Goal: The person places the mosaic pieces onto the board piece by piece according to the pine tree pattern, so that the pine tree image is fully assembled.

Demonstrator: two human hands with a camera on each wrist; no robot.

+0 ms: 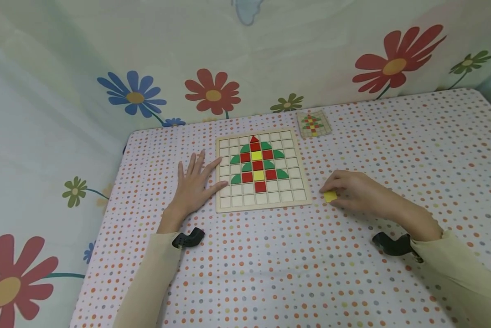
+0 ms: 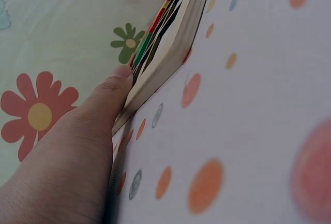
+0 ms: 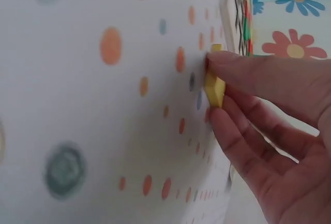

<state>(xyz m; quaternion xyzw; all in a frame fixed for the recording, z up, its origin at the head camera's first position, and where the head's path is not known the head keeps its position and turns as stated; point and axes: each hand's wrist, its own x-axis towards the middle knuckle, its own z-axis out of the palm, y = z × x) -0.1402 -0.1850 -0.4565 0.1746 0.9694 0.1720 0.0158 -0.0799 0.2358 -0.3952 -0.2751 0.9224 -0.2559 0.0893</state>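
Observation:
A square wooden board (image 1: 266, 208) with a white grid lies on the table. Red squares, a red triangle (image 1: 254, 139), yellow squares (image 1: 259, 175) and green rounded pieces (image 1: 282, 174) form a tree shape on it. My left hand (image 1: 192, 184) is spread flat at the board's left side, thumb and forefinger touching its edge. In the left wrist view the thumb (image 2: 106, 100) rests against that edge. Right of the board, my right hand (image 1: 362, 191) pinches a yellow tile (image 3: 215, 88) between thumb and fingers, close to the tabletop.
A small pattern card (image 1: 314, 125) showing a similar tree lies behind the board's right corner. The table (image 1: 249, 273) has a dotted cloth. A flower-printed curtain (image 1: 302, 54) hangs along the back and left. Dark wrist devices (image 1: 393, 244) sit at both sleeves.

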